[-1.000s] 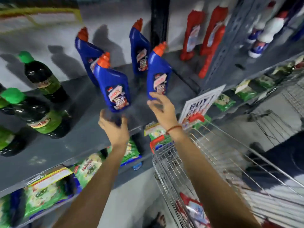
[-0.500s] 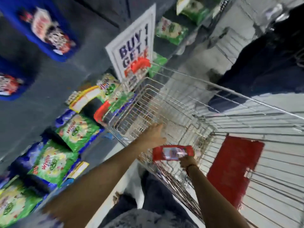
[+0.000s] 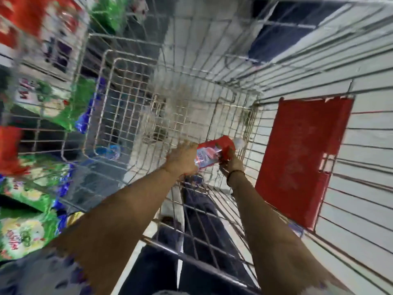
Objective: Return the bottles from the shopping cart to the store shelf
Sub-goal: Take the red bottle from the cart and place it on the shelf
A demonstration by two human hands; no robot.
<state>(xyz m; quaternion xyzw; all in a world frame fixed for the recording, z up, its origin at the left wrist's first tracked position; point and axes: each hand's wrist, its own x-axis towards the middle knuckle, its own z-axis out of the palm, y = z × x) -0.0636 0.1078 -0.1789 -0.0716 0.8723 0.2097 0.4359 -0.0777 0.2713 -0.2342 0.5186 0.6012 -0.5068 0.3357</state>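
Note:
A red bottle (image 3: 212,151) with a white cap and a pale label lies on its side low in the wire shopping cart (image 3: 136,99), near the cart's right wall. My left hand (image 3: 182,160) wraps its label end, and my right hand (image 3: 230,163) grips it from below near the neck. Both arms reach down over the cart's near rim. The store shelf with the blue bottles is out of view. The picture is blurred by motion.
A red plastic flap (image 3: 302,158) hangs on the cart's right wire wall. Green and blue packets (image 3: 27,233) fill the lower shelves on the left, beyond the cart's side. My dark trouser legs (image 3: 197,231) show through the wires below.
The view swung from the shelf down into the cart. Both hands dropped from the blue bottles on the shelf to the red bottle and closed on it.

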